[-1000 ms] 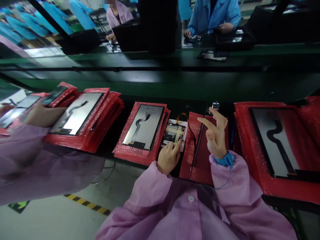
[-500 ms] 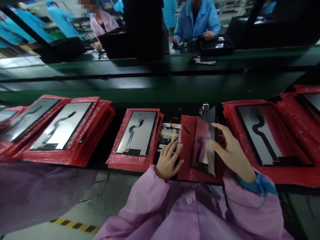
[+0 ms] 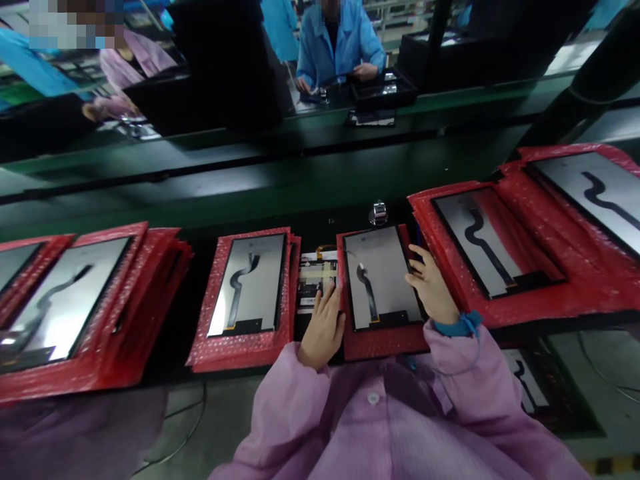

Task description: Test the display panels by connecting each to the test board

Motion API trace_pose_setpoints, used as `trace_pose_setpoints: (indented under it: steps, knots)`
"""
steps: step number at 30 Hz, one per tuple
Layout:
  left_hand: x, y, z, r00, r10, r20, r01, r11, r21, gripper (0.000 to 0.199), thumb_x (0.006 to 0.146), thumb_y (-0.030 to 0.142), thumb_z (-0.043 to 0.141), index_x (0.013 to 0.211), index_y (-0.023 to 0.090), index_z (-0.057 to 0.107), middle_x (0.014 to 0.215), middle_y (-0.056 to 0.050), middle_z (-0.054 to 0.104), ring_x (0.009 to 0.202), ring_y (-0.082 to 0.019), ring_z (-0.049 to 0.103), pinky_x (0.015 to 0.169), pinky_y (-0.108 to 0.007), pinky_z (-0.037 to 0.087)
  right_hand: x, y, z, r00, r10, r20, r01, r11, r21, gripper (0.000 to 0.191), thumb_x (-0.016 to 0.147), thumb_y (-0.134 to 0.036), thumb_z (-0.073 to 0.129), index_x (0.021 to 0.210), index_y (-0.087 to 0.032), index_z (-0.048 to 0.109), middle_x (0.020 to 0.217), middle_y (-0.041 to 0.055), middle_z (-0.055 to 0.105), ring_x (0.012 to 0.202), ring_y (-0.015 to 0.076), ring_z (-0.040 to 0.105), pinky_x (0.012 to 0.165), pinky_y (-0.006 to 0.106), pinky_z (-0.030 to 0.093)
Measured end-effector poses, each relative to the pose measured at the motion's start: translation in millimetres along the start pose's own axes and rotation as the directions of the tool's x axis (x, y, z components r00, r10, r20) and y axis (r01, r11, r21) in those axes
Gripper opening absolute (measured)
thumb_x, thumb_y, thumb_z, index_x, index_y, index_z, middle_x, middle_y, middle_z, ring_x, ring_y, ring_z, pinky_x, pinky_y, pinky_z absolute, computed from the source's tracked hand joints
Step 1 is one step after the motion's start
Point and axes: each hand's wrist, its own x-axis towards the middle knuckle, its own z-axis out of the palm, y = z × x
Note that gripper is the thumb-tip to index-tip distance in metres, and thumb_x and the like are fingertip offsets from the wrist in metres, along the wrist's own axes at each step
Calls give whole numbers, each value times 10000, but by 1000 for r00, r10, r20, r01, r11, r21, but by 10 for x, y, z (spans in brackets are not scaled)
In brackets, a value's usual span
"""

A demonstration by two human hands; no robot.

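Note:
A display panel [image 3: 385, 283] with a curved dark ribbon cable lies flat on a red bubble-wrap sleeve [image 3: 373, 345] in front of me. At the panel's right edge is my right hand [image 3: 433, 287], fingers apart. My left hand [image 3: 324, 330] rests with spread fingers between the sleeve and the lower end of a small device with exposed inner parts [image 3: 315, 275]. Left of that device, another panel [image 3: 255, 283] lies on a stack of red sleeves.
Stacks of red sleeves with panels stand at the far left [image 3: 120, 320] and right [image 3: 595, 280]. A shiny metal object [image 3: 379, 212] sits behind the middle panel. Beyond the green ledge, a person in blue [image 3: 340, 47] handles parts near a black tray [image 3: 385, 90].
The middle panel, tilted up at my right hand before, now lies flat on the sleeve. My right hand has opened beside it. The camera view has shifted to the right.

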Motion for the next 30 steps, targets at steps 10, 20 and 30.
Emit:
trace_pose_setpoints:
  steps: [10, 20, 30]
  knots:
    - [813, -162, -574, 918, -30, -396, 31, 1000, -4, 204, 965, 216, 468, 1061, 176, 643, 1059, -107, 664, 1041, -247, 583, 938, -411, 469, 91, -483, 291, 919, -321, 228, 393, 771, -500, 302, 916, -291, 499, 1136, -153, 653, 1282, 180, 568, 1247, 345, 456, 1102, 561, 325]
    - [1073, -324, -359, 993, 10, -118, -6, 999, 32, 238, 952, 242, 430, 792, 205, 602, 833, -27, 683, 889, -199, 610, 1063, -463, 310, 546, -375, 871, 759, -296, 580, 475, 861, -181, 85, 861, -175, 589, 799, -157, 644, 881, 37, 675, 821, 153, 589, 802, 302, 454]
    - [1058, -322, -349, 997, 59, -39, -60, 998, -29, 259, 940, 232, 408, 708, 208, 522, 688, -5, 605, 713, -183, 554, 874, -394, 372, 491, -343, 883, 770, -302, 561, 447, 884, -137, 203, 805, -54, 527, 651, -180, 569, 852, 24, 662, 875, 169, 579, 910, 351, 387]
